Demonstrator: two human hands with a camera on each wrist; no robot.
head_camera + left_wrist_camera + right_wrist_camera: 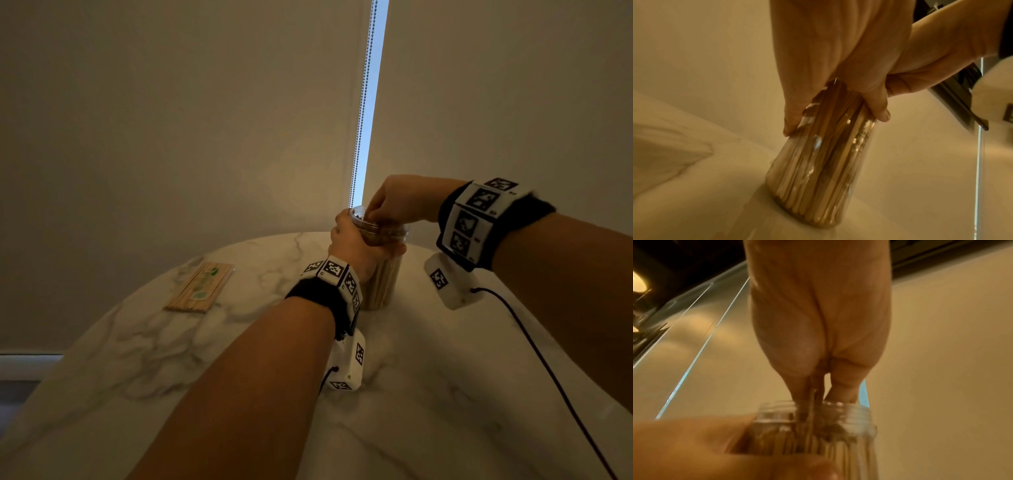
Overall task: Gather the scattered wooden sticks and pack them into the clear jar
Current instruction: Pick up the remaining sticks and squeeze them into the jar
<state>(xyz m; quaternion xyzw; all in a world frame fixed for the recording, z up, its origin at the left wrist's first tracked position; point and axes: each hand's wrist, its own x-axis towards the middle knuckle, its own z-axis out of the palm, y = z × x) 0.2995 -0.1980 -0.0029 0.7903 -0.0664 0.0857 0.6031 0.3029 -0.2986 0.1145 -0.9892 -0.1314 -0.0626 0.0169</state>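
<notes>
Left hand [356, 241] gripping upright clear jar [382, 281] at frame centre; right hand [399, 202] directly above mouth, pinching stick [813, 404] vertical, entering among packed sticks [818, 162].

— What lies at the left of the head view?
— A wrapped packet of skewers [200, 287] on the marble table [445, 394].
— And above?
— Roller blinds [171, 120], a bead chain [363, 102] hanging in their bright gap at upper centre.

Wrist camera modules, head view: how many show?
2. One under the left wrist, low over the marble table; one under the right wrist, right of the clear jar.
</notes>
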